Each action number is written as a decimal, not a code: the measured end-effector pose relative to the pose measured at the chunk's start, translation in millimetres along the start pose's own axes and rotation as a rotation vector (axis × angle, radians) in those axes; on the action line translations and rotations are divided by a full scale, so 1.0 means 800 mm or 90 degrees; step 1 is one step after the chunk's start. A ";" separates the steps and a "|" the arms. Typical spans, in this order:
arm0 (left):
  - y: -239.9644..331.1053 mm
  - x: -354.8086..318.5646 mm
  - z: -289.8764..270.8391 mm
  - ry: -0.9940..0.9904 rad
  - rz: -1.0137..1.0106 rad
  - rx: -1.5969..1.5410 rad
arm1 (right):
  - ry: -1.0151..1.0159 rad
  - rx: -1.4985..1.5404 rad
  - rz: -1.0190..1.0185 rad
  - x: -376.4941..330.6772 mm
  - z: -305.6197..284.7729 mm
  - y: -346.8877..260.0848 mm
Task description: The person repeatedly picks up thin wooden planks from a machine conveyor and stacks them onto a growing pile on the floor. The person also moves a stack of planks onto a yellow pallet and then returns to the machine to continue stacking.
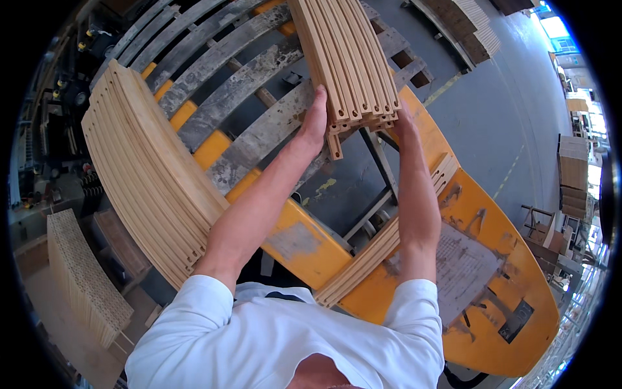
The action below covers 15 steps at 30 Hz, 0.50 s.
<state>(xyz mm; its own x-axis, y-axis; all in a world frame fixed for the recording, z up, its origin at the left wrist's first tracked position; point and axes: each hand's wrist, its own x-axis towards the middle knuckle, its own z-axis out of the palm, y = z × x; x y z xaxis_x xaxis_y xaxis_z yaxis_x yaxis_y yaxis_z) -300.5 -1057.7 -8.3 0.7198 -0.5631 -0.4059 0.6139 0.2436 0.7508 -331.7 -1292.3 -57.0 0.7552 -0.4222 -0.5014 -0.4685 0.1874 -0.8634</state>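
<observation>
A stack of long, pale wooden slats (346, 58) with holes near their ends lies over the far right part of the slatted pallet. Against the left side of its near end is my left hand (315, 118), thumb along the wood and the other fingers mostly hidden. My right hand (405, 122) presses the opposite side, largely hidden by the wood and its own wrist. Between them the slat ends are uneven, and one lower slat (335, 146) sticks out toward me. Below my forearms, a few more slats (363, 260) rest across the yellow metal frame.
The worn grey pallet (259, 139) sits on yellow forks (304, 243). Along its left side stands a long row of slats (146, 168). A yellow machine cover (512, 259) is at the right. Other wood stacks (84, 279) stand lower left and far right.
</observation>
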 end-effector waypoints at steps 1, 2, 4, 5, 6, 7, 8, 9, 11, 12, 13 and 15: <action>-0.010 0.012 0.000 0.000 0.033 -0.015 | 0.018 0.022 0.016 0.007 0.008 0.000; -0.028 0.020 -0.011 0.013 0.064 -0.033 | 0.006 0.061 0.023 0.002 0.024 -0.007; -0.062 0.041 -0.028 0.094 0.077 -0.061 | -0.009 0.137 0.039 -0.011 0.042 -0.020; -0.065 0.041 -0.015 0.086 0.085 -0.055 | 0.005 0.149 0.043 0.002 0.018 -0.004; -0.068 0.041 -0.002 0.078 0.094 -0.050 | 0.019 0.160 0.047 0.021 -0.012 0.014; -0.065 0.043 0.009 0.073 0.107 -0.039 | 0.028 0.176 0.049 0.037 -0.028 0.027; -0.066 0.041 0.009 0.105 0.068 -0.038 | 0.065 0.179 0.077 0.032 -0.017 0.019; -0.066 0.043 0.011 0.095 0.094 -0.072 | 0.103 0.183 0.102 0.027 -0.005 0.010; -0.083 0.050 0.029 0.108 0.112 -0.082 | 0.078 0.220 0.065 0.047 -0.053 0.032; -0.088 0.050 0.026 0.132 0.130 -0.055 | 0.046 0.237 0.051 0.063 -0.051 0.041; -0.091 0.043 0.034 0.147 0.142 -0.059 | 0.028 0.188 0.021 0.060 -0.058 0.047; -0.098 0.025 0.049 0.175 0.165 -0.067 | -0.004 0.137 -0.004 0.048 -0.070 0.060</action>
<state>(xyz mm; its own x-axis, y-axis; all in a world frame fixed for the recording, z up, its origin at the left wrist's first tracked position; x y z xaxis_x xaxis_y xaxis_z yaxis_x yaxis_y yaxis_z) -346.5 -1118.8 -54.9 0.9065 -0.2426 -0.3456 0.4202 0.4378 0.7948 -350.6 -1349.5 -114.7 0.7613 -0.4184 -0.4954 -0.3556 0.3695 -0.8585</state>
